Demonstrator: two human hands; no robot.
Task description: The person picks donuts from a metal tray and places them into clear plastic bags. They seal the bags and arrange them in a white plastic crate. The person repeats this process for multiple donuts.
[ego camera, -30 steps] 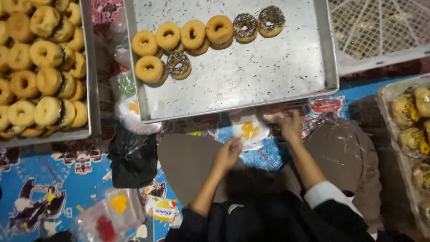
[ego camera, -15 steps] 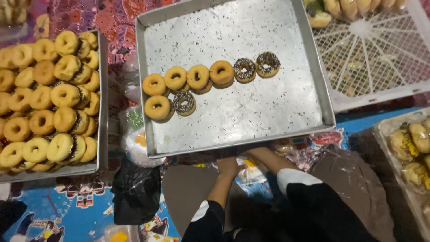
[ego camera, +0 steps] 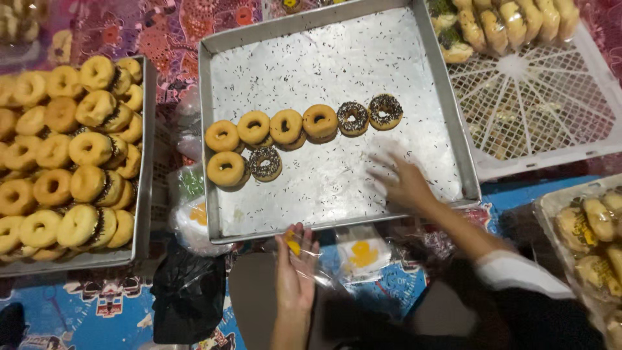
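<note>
Two hands: left [ego camera: 295, 272] fingers pinch a clear bag [ego camera: 324, 259]; right [ego camera: 405, 185] fingers spread, empty.

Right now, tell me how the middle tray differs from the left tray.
The middle tray is mostly bare metal scattered with sprinkles; the left tray is packed full. The middle tray holds eight doughnuts, three chocolate-sprinkled on top; the left tray's doughnuts overlap in rows, plain side up. The right hand reaches over the middle tray only. Both are metal.
</note>
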